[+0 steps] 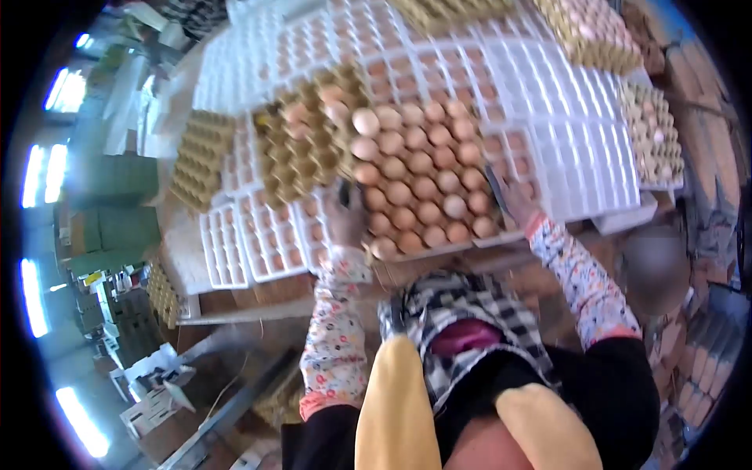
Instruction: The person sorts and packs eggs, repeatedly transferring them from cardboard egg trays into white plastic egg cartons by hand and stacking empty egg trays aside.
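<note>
A full tray of brown and pale eggs (424,186) sits in front of me at the near edge of the work surface. My left hand (347,215) is at its left side, fingers curled against the tray edge. At the opposite side my right hand (515,199) grips the right edge, with dark material showing at the fingers of both hands. Just left of the full tray lies a brown pulp egg tray (301,160) holding only a few eggs near its far end. The undersides of the hands and the tray bottom are hidden.
White plastic egg trays (576,164) cover much of the surface, several with eggs in them. A brown pulp tray (201,160) lies at the left. Stacked egg trays (591,35) stand at the back right, and another egg tray (650,133) is at the right edge.
</note>
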`<action>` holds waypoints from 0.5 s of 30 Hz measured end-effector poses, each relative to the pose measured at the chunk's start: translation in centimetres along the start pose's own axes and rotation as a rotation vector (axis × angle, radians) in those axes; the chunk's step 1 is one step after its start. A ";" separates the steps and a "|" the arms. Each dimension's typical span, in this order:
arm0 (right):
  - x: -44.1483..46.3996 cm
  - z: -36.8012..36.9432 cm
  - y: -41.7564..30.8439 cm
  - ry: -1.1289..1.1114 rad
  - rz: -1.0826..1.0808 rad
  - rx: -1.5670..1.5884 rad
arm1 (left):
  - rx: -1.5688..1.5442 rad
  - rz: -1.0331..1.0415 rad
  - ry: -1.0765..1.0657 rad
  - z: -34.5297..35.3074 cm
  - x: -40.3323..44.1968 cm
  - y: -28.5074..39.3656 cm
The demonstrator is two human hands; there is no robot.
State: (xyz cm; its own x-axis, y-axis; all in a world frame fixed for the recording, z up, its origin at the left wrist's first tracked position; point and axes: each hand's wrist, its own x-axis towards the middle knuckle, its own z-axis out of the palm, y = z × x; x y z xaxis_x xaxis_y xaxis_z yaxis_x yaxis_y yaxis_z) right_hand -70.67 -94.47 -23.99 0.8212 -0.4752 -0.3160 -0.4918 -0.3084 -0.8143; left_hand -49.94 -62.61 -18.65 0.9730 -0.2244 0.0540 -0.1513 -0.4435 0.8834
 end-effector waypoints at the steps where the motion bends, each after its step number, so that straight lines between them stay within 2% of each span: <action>1: -1.6 -2.2 -4.4 0.088 -0.421 -0.409 | 0.297 0.078 0.092 0.1 -1.2 3.9; 2: -3.2 -4.4 -8.8 0.384 -0.795 -0.845 | 0.587 0.165 0.194 -0.1 -2.0 8.6; 4: -5.5 -6.2 -13.3 0.280 -0.379 0.000 | 0.572 0.355 0.234 0.8 -4.2 11.6; 6: -8.0 -6.8 -14.0 0.028 -0.537 -0.183 | 0.347 0.415 -0.282 2.8 -7.6 11.2; 7: -9.0 -4.6 -11.1 -0.072 -0.577 -0.453 | 0.326 0.505 -0.501 4.3 -9.4 12.1; 8: -9.4 -2.1 -8.2 -0.161 -0.605 -0.727 | 0.697 0.479 -0.611 5.9 -10.8 13.8; 9: -9.2 -1.8 -7.8 -0.115 -0.636 -0.699 | 1.020 0.649 -0.626 6.7 -11.5 15.2; 11: -8.9 -1.6 -7.5 -0.026 -0.693 -0.654 | 0.915 0.631 -0.617 7.3 -11.1 14.7; 13: -8.6 -2.1 -7.5 -0.093 -0.378 0.024 | 0.692 0.601 -0.664 6.7 -10.0 14.6; 14: -8.5 -2.6 -7.8 -0.130 -0.218 0.352 | 0.478 0.467 -0.624 5.9 -10.1 14.1; 15: -8.8 -4.4 -9.7 -0.136 0.134 0.722 | 0.263 0.346 -0.567 5.6 -9.8 13.2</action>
State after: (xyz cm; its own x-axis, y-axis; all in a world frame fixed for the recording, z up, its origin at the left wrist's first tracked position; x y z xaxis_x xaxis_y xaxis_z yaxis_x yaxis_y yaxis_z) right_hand -74.44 -90.97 -11.18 0.8193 -0.3500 -0.4542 -0.3160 0.3852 -0.8670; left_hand -62.40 -71.10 -10.08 0.6316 -0.7753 -0.0024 -0.5416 -0.4434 0.7142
